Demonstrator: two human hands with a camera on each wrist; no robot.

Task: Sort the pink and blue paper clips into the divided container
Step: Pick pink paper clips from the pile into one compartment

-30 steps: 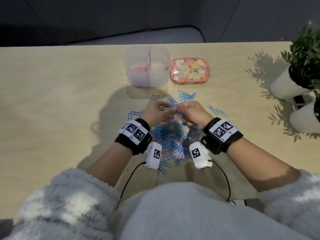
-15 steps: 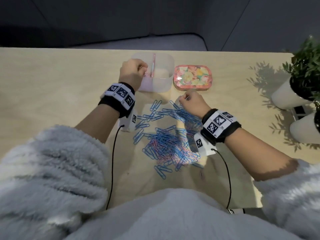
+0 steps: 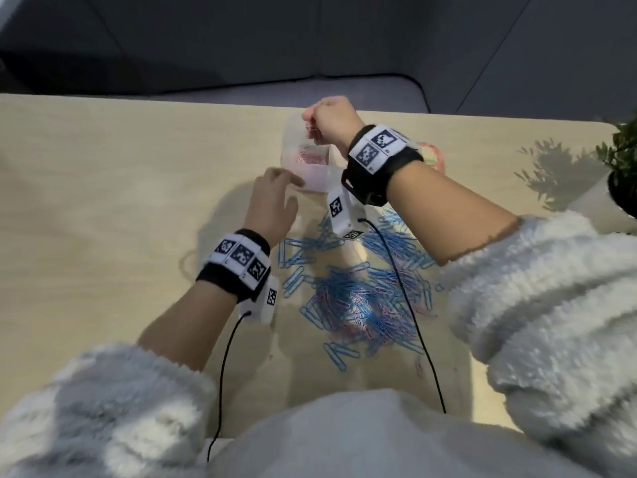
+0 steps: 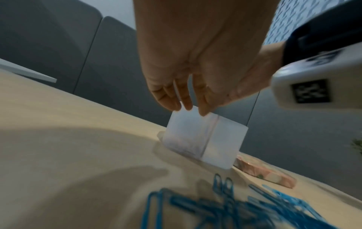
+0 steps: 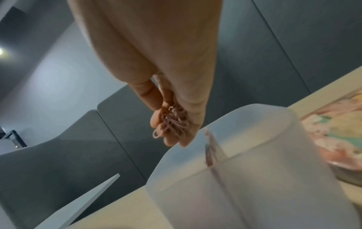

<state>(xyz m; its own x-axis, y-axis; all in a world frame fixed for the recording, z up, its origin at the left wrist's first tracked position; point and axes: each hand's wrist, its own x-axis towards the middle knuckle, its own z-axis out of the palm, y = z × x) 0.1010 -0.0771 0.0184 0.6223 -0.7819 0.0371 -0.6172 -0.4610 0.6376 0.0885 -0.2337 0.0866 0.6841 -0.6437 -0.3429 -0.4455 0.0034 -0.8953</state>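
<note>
The translucent divided container (image 3: 293,139) stands at the table's far middle, with pink clips (image 3: 310,157) in its left compartment. My right hand (image 5: 172,134) hangs above it, left of the divider (image 5: 211,148), its curled fingers gripping a bunch of pink paper clips (image 5: 174,122). My left hand (image 4: 184,106) has straight, relaxed fingers by the container's (image 4: 203,136) near-left corner and holds nothing; whether it touches the container is unclear. A pile of mostly blue paper clips (image 3: 362,298), with some pink ones mixed in, lies between my forearms.
A flowery pink tin (image 3: 431,157) lies right of the container, partly behind my right wrist. A potted plant (image 3: 620,174) stands at the right edge. Wrist-camera cables (image 3: 410,305) trail across the pile. The far table edge runs just behind the container.
My right hand rose from the pile to above the container with pink clips. My left hand drew back from over the left compartment to its near-left corner.
</note>
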